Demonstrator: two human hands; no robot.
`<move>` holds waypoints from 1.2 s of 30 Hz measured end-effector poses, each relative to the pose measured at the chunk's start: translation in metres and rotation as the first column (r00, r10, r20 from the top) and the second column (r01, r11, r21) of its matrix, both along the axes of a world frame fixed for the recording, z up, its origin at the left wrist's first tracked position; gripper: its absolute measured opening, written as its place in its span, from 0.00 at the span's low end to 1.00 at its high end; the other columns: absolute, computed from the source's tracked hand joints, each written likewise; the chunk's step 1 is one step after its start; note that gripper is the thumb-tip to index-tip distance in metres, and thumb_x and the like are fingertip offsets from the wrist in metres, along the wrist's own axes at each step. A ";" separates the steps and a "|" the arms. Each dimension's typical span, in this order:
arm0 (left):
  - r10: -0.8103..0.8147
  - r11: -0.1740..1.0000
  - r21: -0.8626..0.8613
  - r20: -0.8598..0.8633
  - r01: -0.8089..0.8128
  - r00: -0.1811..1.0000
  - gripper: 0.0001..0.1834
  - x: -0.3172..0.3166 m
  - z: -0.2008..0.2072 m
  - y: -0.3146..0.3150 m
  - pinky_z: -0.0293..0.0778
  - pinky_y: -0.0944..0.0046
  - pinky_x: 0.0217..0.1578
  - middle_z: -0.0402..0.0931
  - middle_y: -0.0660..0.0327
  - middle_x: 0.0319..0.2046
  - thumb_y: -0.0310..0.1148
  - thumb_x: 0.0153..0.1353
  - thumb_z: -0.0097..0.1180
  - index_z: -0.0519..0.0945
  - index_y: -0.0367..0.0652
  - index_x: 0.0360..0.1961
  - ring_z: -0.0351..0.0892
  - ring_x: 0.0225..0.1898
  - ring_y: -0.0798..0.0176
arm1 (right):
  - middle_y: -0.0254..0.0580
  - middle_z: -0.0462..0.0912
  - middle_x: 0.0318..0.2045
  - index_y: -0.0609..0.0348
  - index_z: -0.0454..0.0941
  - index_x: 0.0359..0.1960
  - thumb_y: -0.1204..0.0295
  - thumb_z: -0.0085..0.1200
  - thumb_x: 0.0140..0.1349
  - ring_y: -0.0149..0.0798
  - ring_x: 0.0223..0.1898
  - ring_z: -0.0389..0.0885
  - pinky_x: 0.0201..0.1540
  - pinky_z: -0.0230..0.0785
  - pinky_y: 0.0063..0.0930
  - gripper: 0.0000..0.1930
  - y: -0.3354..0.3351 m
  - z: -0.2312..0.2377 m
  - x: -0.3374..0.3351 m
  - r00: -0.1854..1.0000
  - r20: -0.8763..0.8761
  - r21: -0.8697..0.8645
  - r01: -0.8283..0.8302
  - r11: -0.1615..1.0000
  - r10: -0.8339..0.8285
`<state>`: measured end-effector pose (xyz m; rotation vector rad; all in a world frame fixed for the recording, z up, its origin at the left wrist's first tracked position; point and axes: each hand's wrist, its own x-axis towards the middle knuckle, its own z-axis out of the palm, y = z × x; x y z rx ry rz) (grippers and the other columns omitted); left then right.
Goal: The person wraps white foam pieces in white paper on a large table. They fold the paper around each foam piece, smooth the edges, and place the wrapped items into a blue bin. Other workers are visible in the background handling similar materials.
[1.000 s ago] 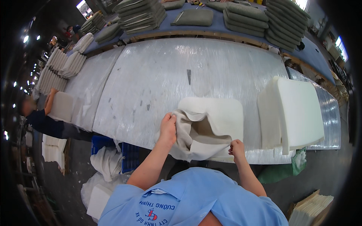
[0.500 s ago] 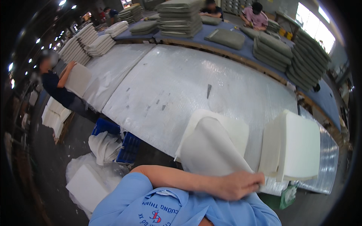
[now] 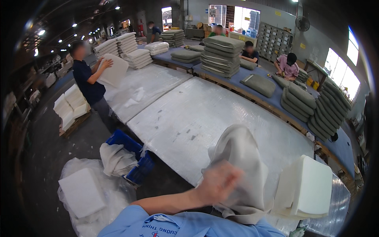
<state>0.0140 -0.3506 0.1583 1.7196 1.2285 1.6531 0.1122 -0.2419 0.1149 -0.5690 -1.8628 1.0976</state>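
Observation:
A light grey fabric cover (image 3: 246, 158) stands raised in front of me over the table, its lower edge hanging in loose folds near my chest. The white foam pad seen beneath it earlier is now mostly hidden behind the cloth. My left hand (image 3: 222, 182) is in front of the cover's left side, its fingers curled but smeared by motion, so whether it grips the cloth is unclear. My right hand is out of sight, with the cover filling the space on that side. Just right of the cover, a stack of white foam pads (image 3: 310, 185) sits on the table.
The wide table (image 3: 185, 114) is wrapped in clear plastic. Left of it are a blue crate (image 3: 144, 168) with white cloth and a white foam block (image 3: 81, 192) on plastic. A co-worker (image 3: 89, 81) holds a pad. Grey-green cushions (image 3: 223, 55) line the blue table behind.
My left hand has moved leftward and up from the cover's lower right corner. The cover has been lifted more upright, hiding the foam pad. My view has tilted up.

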 end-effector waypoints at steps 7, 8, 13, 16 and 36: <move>0.491 0.870 -0.043 0.007 -0.491 0.871 0.05 -0.101 -0.007 -0.058 0.75 0.69 0.40 0.79 0.64 0.35 0.24 0.70 0.61 0.83 0.38 0.45 0.78 0.37 0.72 | 0.39 0.79 0.39 0.58 0.80 0.48 0.69 0.55 0.70 0.43 0.43 0.78 0.53 0.70 0.32 0.10 -0.077 0.014 -0.055 0.938 0.347 0.263 -0.104 0.959 0.007; 0.494 0.868 -0.073 0.025 -0.491 0.869 0.05 -0.106 -0.010 -0.071 0.75 0.69 0.40 0.79 0.64 0.35 0.24 0.70 0.62 0.83 0.38 0.45 0.78 0.36 0.72 | 0.40 0.79 0.39 0.58 0.79 0.48 0.69 0.55 0.69 0.43 0.44 0.78 0.53 0.70 0.32 0.10 -0.087 0.005 -0.063 0.919 0.394 0.249 -0.131 0.960 0.024; 0.480 0.875 -0.126 0.093 -0.468 0.872 0.05 -0.109 -0.014 -0.109 0.74 0.70 0.40 0.81 0.63 0.36 0.24 0.69 0.61 0.85 0.37 0.44 0.79 0.36 0.71 | 0.44 0.78 0.40 0.58 0.78 0.50 0.69 0.54 0.68 0.49 0.46 0.77 0.54 0.69 0.36 0.11 -0.112 -0.073 -0.075 0.991 0.126 0.057 -0.045 0.997 0.038; 0.531 0.843 -0.125 0.033 -0.523 0.847 0.05 -0.116 -0.018 -0.127 0.74 0.69 0.40 0.82 0.62 0.35 0.23 0.69 0.61 0.86 0.37 0.43 0.79 0.36 0.70 | 0.45 0.78 0.40 0.59 0.77 0.51 0.69 0.55 0.68 0.50 0.45 0.78 0.53 0.71 0.38 0.13 -0.141 -0.022 -0.079 0.993 0.095 0.527 0.011 0.850 -0.071; -0.128 0.904 -0.425 -0.382 -0.051 0.915 0.69 -0.072 -0.050 -0.199 0.46 0.46 0.79 0.37 0.35 0.80 0.37 0.50 0.77 0.38 0.34 0.81 0.37 0.82 0.35 | 0.42 0.80 0.36 0.59 0.78 0.50 0.70 0.61 0.65 0.42 0.32 0.79 0.36 0.73 0.34 0.14 -0.095 0.018 -0.160 0.996 0.064 0.267 0.036 0.963 -0.055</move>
